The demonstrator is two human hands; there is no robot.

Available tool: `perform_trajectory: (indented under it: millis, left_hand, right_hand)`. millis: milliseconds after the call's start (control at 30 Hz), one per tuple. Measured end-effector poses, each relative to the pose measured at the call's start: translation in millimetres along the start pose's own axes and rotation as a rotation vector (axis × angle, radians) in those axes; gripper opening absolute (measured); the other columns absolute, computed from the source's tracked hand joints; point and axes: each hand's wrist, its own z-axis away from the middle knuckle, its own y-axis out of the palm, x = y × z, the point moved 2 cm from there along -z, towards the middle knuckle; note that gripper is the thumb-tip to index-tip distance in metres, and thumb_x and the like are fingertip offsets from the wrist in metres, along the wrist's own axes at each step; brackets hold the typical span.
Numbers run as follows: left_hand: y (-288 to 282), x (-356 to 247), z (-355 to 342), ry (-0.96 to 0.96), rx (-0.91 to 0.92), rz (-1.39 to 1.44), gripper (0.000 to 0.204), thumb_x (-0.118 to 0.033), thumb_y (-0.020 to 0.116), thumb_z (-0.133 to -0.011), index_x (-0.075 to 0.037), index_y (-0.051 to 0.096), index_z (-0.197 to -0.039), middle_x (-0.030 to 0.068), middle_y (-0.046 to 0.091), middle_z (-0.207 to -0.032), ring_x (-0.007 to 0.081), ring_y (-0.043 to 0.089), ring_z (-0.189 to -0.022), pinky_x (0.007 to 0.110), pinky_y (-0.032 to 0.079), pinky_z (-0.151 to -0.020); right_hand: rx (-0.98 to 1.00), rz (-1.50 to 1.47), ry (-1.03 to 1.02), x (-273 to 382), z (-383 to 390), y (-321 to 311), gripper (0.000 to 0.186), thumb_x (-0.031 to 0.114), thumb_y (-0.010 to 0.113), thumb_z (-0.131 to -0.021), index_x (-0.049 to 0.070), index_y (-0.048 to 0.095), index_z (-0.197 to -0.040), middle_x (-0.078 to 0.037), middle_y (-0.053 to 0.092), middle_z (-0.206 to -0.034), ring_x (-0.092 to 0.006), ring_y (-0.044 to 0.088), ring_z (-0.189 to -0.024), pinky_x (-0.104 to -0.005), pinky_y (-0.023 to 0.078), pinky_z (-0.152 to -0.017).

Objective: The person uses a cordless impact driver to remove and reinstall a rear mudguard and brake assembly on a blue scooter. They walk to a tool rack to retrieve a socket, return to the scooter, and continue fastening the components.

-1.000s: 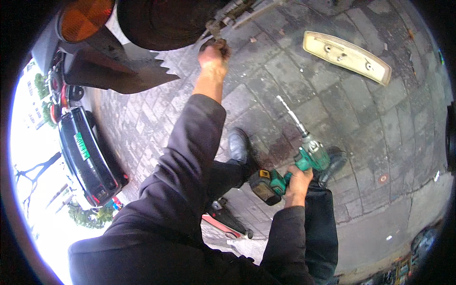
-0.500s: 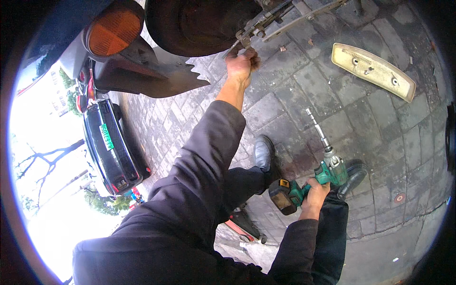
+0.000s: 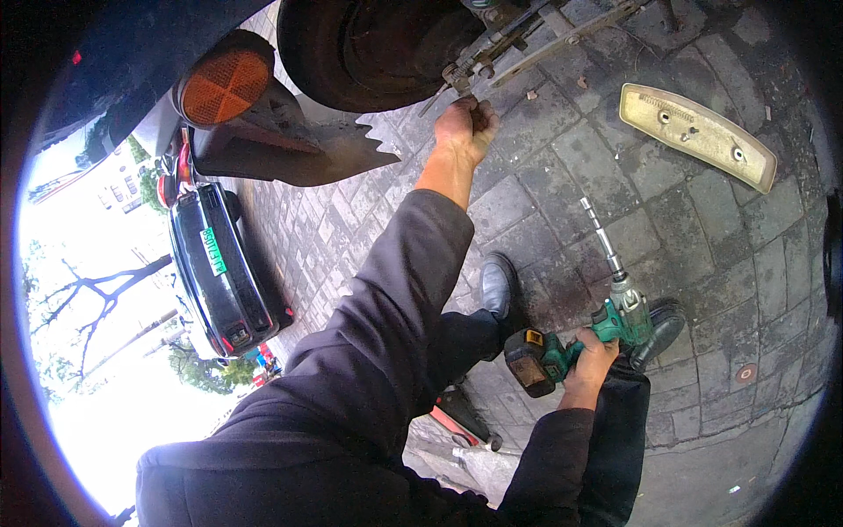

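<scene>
The small metal fitting (image 3: 461, 81) sits at the lower edge of the dark wheel (image 3: 369, 44), where thin rods (image 3: 562, 31) run off to the right, and the fingers of the left hand (image 3: 465, 127) are closed around it from below. The right hand (image 3: 595, 356) grips the handle of a green cordless driver (image 3: 580, 338), its long bit (image 3: 601, 233) pointing up over open paving (image 3: 702, 237). A pale plastic panel (image 3: 698, 136) lies on the paving well apart to the right, and a black shoe (image 3: 498, 285) stands between the two hands.
</scene>
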Motion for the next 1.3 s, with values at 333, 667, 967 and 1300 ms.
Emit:
perform_trajectory:
  millis: [333,667,967,1300]
  left_hand:
    - [8,11,20,0.224,-0.122,-0.332,0.008,-0.010,0.054,-0.090,-0.005,0.053,-0.084,0.0100,0.059,-0.070,0.0195,0.056,-0.058,0.033,0.048,-0.050]
    - [77,91,85,0.228,0.377,-0.823,0.018,-0.015,0.062,-0.089,0.002,0.059,-0.087,0.0095,0.060,-0.069,0.0177,0.057,-0.054,0.030,0.045,-0.048]
    - [67,64,193,-0.077,0.402,-0.884,0.032,-0.029,0.061,-0.093,-0.001,0.055,-0.107,0.0102,0.062,-0.090,0.0174,0.060,-0.071,0.030,0.050,-0.058]
    - [24,-34,333,-0.155,0.566,-0.377,0.028,-0.032,0.047,-0.099,-0.005,0.048,-0.108,0.0168,0.058,-0.091,0.0313,0.060,-0.085,0.049,0.051,-0.078]
  right_hand:
    - [0.011,-0.062,-0.025,15,-4,0,0.039,-0.008,0.064,-0.065,0.003,0.056,-0.102,-0.002,0.060,-0.096,-0.0188,0.057,-0.085,-0.0336,0.045,-0.082]
    - [-0.057,-0.096,0.042,27,4,-14,0.041,-0.009,0.061,-0.067,0.002,0.058,-0.105,-0.001,0.060,-0.095,-0.0198,0.058,-0.082,-0.0349,0.046,-0.079]
    - [-0.103,-0.212,-0.061,62,82,-1,0.030,-0.007,0.059,-0.068,0.004,0.055,-0.097,-0.005,0.057,-0.076,-0.0194,0.058,-0.060,-0.0327,0.048,-0.054]
    - [-0.063,-0.115,-0.313,55,249,55,0.036,-0.012,0.064,-0.067,0.002,0.058,-0.099,-0.004,0.061,-0.080,-0.0153,0.059,-0.065,-0.0296,0.048,-0.061]
